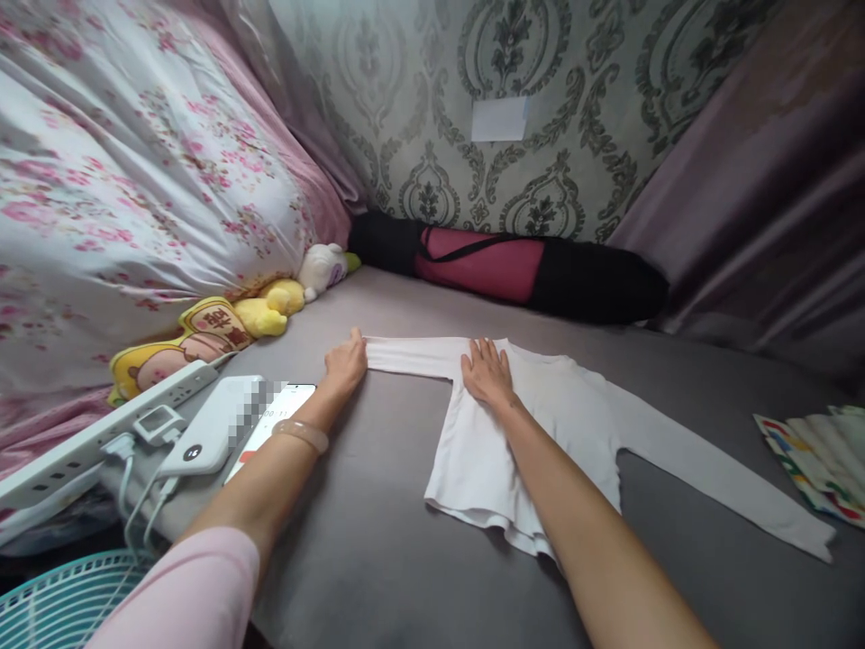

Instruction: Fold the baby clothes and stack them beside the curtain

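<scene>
A white long-sleeved shirt (pixel 568 415) lies spread on the grey bed sheet (pixel 378 541). Its left sleeve is drawn out straight, and the end of that sleeve is pinched in my left hand (pixel 347 362), whose fingers are closed. My right hand (pixel 487 371) rests flat on the shirt near the left shoulder, fingers stretched out. The other sleeve slants down to the right with its cuff lying loose on the sheet. Part of the shirt's lower front is hidden under my right forearm.
Left of my left arm lie a phone (pixel 260 442), a white power bank (pixel 214 424) and a power strip (pixel 168 406) with cables. Plush toys (pixel 260 314) line the left side. A long black-and-red bag (pixel 487 266) lies by the wall. Folded cloth (pixel 821 455) is at the right.
</scene>
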Action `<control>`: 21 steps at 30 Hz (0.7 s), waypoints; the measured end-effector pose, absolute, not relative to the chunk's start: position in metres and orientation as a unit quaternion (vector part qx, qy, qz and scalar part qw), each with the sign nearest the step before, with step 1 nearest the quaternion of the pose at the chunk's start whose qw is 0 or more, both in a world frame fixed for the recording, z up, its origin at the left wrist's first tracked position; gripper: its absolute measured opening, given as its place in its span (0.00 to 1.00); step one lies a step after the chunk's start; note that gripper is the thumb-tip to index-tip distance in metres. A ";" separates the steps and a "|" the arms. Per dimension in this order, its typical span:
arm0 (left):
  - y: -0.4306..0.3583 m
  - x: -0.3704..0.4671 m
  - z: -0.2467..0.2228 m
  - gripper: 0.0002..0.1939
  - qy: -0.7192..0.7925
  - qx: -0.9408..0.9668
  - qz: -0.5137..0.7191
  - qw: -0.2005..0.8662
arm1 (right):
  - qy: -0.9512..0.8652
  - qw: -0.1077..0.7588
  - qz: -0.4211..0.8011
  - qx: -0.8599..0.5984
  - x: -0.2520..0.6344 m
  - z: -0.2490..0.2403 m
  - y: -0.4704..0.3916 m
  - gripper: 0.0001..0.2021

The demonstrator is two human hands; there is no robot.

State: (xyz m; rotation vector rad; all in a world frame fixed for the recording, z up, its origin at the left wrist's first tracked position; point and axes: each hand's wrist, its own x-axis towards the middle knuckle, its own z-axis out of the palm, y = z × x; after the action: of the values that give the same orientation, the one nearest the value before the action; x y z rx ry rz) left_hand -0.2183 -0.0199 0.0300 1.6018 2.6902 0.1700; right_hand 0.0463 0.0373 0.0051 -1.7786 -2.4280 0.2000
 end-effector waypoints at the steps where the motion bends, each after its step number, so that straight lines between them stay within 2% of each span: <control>1: -0.018 -0.219 0.028 0.19 0.858 0.512 0.040 0.006 | -0.803 0.063 0.066 -0.589 0.046 0.005 0.037 0.30; 4: -0.012 -0.222 0.030 0.19 0.866 0.499 0.019 0.010 | -0.804 0.065 0.066 -0.587 0.046 0.006 0.037 0.29; 7: -0.005 -0.217 0.041 0.21 0.856 0.514 0.022 -0.042 | -0.804 0.065 0.069 -0.587 0.046 0.007 0.036 0.29; 9: 0.000 -0.200 0.049 0.21 0.819 0.564 0.039 -0.098 | -0.804 0.067 0.068 -0.587 0.045 0.007 0.036 0.29; 11: 0.005 -0.171 0.054 0.20 0.755 0.643 0.073 -0.107 | -0.804 0.070 0.064 -0.587 0.045 0.007 0.035 0.29; 15: 0.017 -0.093 0.043 0.23 0.602 0.776 0.182 0.048 | -0.810 0.048 0.053 -0.582 0.047 0.009 0.036 0.29; 18: 0.022 -0.053 0.028 0.30 0.600 0.753 0.216 0.163 | -0.818 -0.007 0.056 -0.572 0.048 0.012 0.036 0.32; 21: 0.024 -0.048 0.017 0.33 0.620 0.726 0.210 0.211 | -0.819 -0.007 0.050 -0.571 0.049 0.012 0.035 0.33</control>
State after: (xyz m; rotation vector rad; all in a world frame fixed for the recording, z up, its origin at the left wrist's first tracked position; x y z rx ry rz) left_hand -0.0479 0.0236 0.0168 2.0171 1.7245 0.5836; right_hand 0.0489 0.0353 0.0125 -1.8023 -2.5857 0.1573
